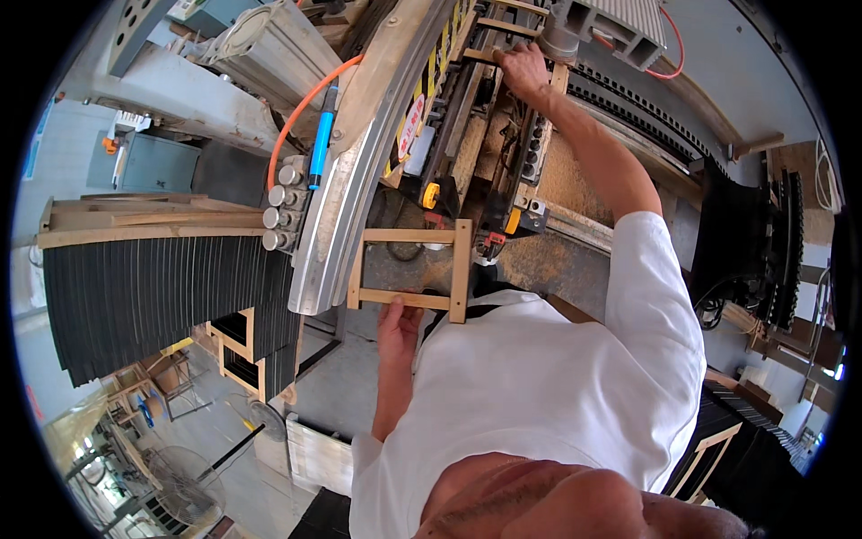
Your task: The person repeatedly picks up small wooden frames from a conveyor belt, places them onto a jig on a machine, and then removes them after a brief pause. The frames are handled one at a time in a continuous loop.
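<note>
My left hand (398,337) grips the near rail of a small rectangular wooden frame (460,269), fingers closed around the light wood. The frame is held level in front of my chest, close to the near end of a long machine (462,144). Stretched far forward over that machine is my right hand (525,72), its fingers curled at the end of a wooden slat (483,56). The fingertips are partly hidden there. More slats (509,27) lie across the machine just beyond. Yellow knobs (431,195) sit at its near end.
A metal beam (332,180) with a blue tube (322,139) and an orange hose (296,108) runs along the left. Left of it stands a large stack of black-sided frames (171,296). Sawdust (575,171) covers the machine bed. A floor fan (184,485) stands lower left.
</note>
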Tool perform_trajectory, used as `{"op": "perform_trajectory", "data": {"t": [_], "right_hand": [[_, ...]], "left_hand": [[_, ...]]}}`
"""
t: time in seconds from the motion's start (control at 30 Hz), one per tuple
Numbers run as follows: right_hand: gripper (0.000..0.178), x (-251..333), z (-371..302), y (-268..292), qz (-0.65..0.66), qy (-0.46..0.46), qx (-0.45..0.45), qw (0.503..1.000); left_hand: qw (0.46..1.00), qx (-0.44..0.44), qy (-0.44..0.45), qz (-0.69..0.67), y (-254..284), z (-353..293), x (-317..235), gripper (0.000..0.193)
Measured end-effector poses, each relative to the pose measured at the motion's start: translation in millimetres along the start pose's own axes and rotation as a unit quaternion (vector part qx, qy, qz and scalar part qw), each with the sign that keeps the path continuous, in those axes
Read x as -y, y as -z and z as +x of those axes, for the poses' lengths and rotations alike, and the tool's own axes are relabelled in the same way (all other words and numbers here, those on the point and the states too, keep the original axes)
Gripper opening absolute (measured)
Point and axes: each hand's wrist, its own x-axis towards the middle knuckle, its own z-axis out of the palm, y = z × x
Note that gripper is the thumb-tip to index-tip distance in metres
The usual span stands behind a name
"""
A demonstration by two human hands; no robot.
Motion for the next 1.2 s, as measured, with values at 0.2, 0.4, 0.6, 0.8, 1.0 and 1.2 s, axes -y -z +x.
{"op": "perform_trajectory", "data": {"t": [0.2,0.4,0.6,0.8,1.0,1.2], "right_hand": [[0.026,-30.9,40.4,-23.3,-0.059,0.022,-0.005,0.998],[0.027,-43.9,58.9,-51.0,-0.019,0.009,-0.021,1.000],[0.024,-51.8,59.7,-53.3,-0.049,0.021,-0.011,0.999],[0.025,-56.4,62.7,-53.2,-0.058,0.015,0.019,0.998],[0.018,-41.5,68.5,-33.8,-0.035,0.038,0.078,0.996],[0.019,-82.2,77.5,-67.6,-0.112,0.028,0.073,0.991]], "left_hand": [[0.997,-0.057,-0.048,-0.027,32.1,8.9,-12.8,0.020],[0.991,-0.090,-0.093,-0.030,71.2,21.1,-5.9,0.022],[0.984,-0.107,-0.140,0.020,104.9,26.2,-8.6,0.026],[0.955,-0.165,-0.170,0.179,108.9,10.0,-25.1,0.026],[0.751,-0.246,-0.297,0.537,157.2,0.3,4.6,0.031],[0.526,-0.314,-0.251,0.749,96.3,-40.1,-19.0,0.032]]}}
